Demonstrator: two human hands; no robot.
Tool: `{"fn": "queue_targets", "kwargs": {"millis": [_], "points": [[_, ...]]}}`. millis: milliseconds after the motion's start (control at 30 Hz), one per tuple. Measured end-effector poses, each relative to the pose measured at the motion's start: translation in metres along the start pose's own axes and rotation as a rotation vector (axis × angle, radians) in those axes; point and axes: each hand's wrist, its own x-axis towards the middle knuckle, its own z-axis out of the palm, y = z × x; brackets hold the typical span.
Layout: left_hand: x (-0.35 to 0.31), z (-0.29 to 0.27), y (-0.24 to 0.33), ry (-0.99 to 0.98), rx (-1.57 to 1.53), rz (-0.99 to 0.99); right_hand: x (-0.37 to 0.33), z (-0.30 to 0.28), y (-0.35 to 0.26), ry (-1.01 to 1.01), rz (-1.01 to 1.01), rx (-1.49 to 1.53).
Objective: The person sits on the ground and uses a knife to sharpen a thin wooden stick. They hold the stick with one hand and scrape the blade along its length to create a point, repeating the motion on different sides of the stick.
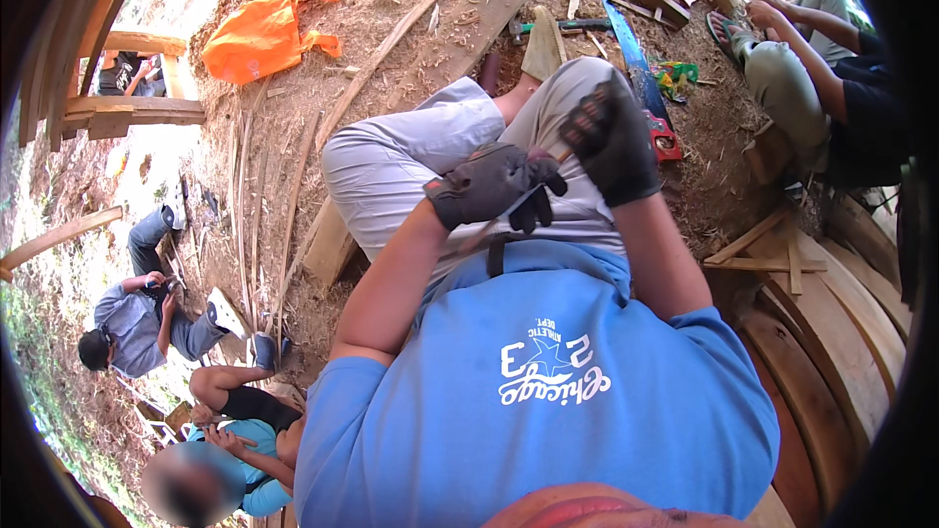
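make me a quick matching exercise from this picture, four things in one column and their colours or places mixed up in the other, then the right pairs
Things
1. plastic bag
2. handsaw
3. person's own left hand
4. person's own trousers

Descriptions
A. in a dark glove, above the lap
B. pale grey, on the bent legs
C. bluish blade, red handle
D. orange, lying on the ground at the upper left

Right pairs
1-D, 2-C, 3-A, 4-B
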Motion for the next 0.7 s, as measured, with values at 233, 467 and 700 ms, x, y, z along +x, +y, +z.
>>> {"fn": "queue_targets", "kwargs": {"millis": [233,467,700], "points": [[-0.019,-0.014,0.018,-0.001,-0.172,-0.124,0.034,-0.033,-0.057,-0.291,-0.114,0.086],[-0.014,-0.009,0.016,0.029,-0.150,-0.090,0.026,-0.010,-0.026,-0.154,-0.084,-0.003],[-0.003,-0.001,0.015,-0.002,-0.206,-0.053,0.000,-0.002,0.015,0.004,0.062,-0.028]]}}
